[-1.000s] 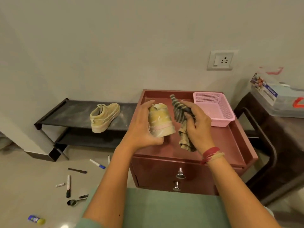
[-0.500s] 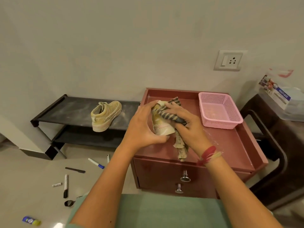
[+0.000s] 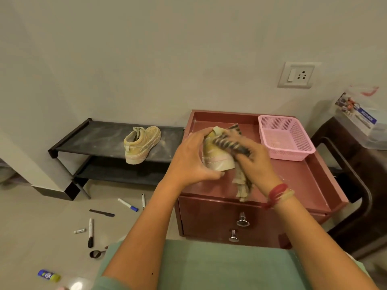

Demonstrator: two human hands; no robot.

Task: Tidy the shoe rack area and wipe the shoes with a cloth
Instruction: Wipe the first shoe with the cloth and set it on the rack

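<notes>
The shoe [image 3: 215,158] is between my hands over the left part of the red cabinet [image 3: 297,181] top. My left hand [image 3: 188,162] curls round its sole end, gripping it. My right hand [image 3: 255,162] has its fingers closed on the striped cloth [image 3: 230,143] and presses it against the upper, the loose end hanging toward the front edge. Farther back, a pink basket [image 3: 293,147] sits at the top's back right corner. A second shoe [image 3: 142,143] stands on the shoe rack [image 3: 100,139] upper shelf, near its right end.
</notes>
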